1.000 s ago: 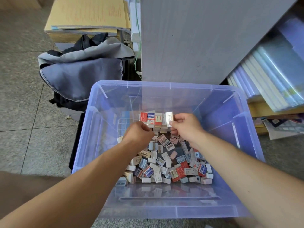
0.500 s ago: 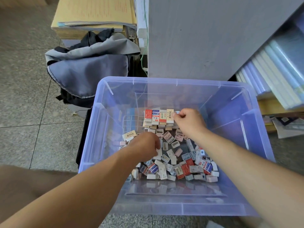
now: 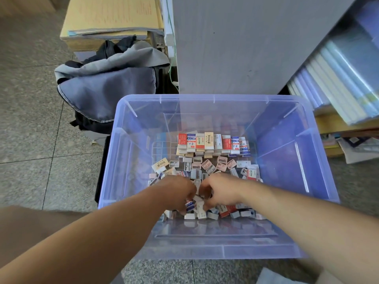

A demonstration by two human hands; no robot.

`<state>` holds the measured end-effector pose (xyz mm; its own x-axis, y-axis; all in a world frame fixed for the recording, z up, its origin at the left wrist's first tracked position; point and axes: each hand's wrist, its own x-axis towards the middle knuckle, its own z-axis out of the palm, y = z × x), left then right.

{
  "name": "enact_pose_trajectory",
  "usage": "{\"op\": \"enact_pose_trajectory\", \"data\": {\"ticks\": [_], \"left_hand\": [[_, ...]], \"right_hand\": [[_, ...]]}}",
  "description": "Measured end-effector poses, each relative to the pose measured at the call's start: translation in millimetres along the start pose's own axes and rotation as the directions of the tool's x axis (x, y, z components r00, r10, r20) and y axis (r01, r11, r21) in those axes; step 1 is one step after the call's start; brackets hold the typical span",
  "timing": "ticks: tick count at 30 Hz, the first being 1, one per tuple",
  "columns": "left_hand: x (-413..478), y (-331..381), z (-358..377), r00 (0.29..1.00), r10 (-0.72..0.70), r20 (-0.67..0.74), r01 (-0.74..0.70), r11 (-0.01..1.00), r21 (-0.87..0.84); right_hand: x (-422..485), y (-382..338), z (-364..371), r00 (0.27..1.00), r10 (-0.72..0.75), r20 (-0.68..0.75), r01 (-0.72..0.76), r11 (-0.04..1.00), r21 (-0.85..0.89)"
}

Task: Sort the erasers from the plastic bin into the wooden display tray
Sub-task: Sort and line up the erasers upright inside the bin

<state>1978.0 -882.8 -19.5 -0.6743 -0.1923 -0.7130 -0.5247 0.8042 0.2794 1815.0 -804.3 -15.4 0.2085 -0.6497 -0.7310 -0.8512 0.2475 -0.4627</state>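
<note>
Left hand point(image 3: 180, 191) and right hand point(image 3: 221, 190) are side by side, almost touching, knuckles up, fingers curled down into the loose erasers point(image 3: 207, 167) in the near half of the plastic bin point(image 3: 127, 160). Fingertips are hidden under the knuckles, so cannot tell if either hand pinches a piece or only rakes the pile. A blue-label eraser point(image 3: 189, 205) and a white eraser point(image 3: 202, 211) sit right at the fingertips, likely the ones being picked.

Key relation: the standing row point(image 3: 213, 141) of upright erasers is straight ahead of both hands, at the far end of the bin, well apart from them, with loose pieces in between. The row's long axis runs left to right across the bin, labels facing the camera. Left hand lines up with the row's left end, right hand with its middle, so neither is clearly nearer. Judged next move is forward and away from the body, with the piece turned upright to join one end.

Wooden display tray is not clearly seen. Tan edges under the row may be it, cannot tell. Most erasers are unsorted, so the task looks early
</note>
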Motion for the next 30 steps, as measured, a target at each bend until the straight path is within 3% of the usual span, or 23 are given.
{"op": "enact_pose_trajectory", "data": {"ticks": [3, 8, 14, 19, 25, 30], "left_hand": [[1, -5, 0, 0.999, 0.010, -0.044, -0.012, 0.999, -0.041], [2, -5, 2, 0.996, 0.059, -0.068, -0.055, 0.997, 0.047], [2, 0, 4, 0.994, 0.078, -0.075, -0.067, 0.987, 0.143], [4, 1, 3, 0.997, 0.036, -0.068, -0.027, 0.992, 0.126], [5, 1, -4, 0.999, -0.023, -0.022, 0.024, 0.999, 0.043], [6, 2, -9, 0.995, -0.069, -0.067, 0.065, 0.996, -0.068]], "right_hand": [[-5, 0, -3, 0.998, -0.017, 0.059, 0.027, 0.986, -0.163], [-10, 2, -4, 0.996, -0.027, 0.083, 0.041, 0.985, -0.170], [-4, -6, 17, 0.994, 0.097, -0.057, -0.096, 0.995, 0.019], [4, -14, 36, 0.969, 0.184, -0.162, -0.184, 0.983, 0.016], [2, -3, 23, 0.975, 0.213, -0.058, -0.193, 0.950, 0.245], [-1, 3, 7, 0.970, 0.238, 0.046, -0.242, 0.956, 0.168]]}}
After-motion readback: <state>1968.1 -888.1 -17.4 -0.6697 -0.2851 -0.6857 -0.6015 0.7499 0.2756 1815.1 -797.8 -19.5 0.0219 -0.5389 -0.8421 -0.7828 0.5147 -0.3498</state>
